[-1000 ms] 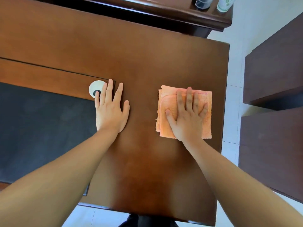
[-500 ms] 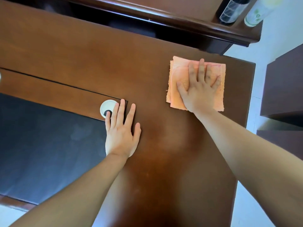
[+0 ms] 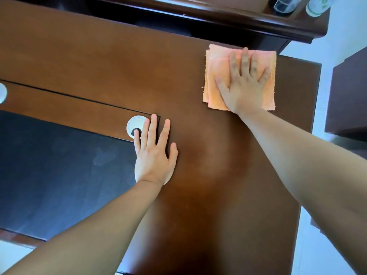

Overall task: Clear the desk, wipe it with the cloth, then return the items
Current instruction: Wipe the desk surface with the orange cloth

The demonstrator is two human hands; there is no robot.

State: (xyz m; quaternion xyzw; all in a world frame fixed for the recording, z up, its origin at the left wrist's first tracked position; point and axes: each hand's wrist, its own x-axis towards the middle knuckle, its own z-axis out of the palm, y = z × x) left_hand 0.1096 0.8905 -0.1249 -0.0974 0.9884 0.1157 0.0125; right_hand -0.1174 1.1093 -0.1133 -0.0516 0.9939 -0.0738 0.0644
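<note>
A folded orange cloth (image 3: pixel 217 76) lies flat at the far right corner of the brown wooden desk (image 3: pixel 99 62). My right hand (image 3: pixel 245 84) presses down on it with straight, spread fingers. My left hand (image 3: pixel 154 155) rests flat on the desk nearer to me, fingers straight. Its fingertips touch a round white cable grommet (image 3: pixel 135 124) at the corner of the dark desk mat (image 3: pixel 59 165).
A raised dark wooden shelf (image 3: pixel 218 14) runs along the far edge, with a dark bottle (image 3: pixel 284 4) and a white-green bottle (image 3: pixel 317 6) at its right end. Dark cabinets (image 3: pixel 349 92) stand right of the desk across a white tiled floor. A second grommet (image 3: pixel 2 93) shows at far left.
My right hand has slid the cloth away from me, from the desk's middle right to its far right corner. My left hand has stayed flat by the grommet.
</note>
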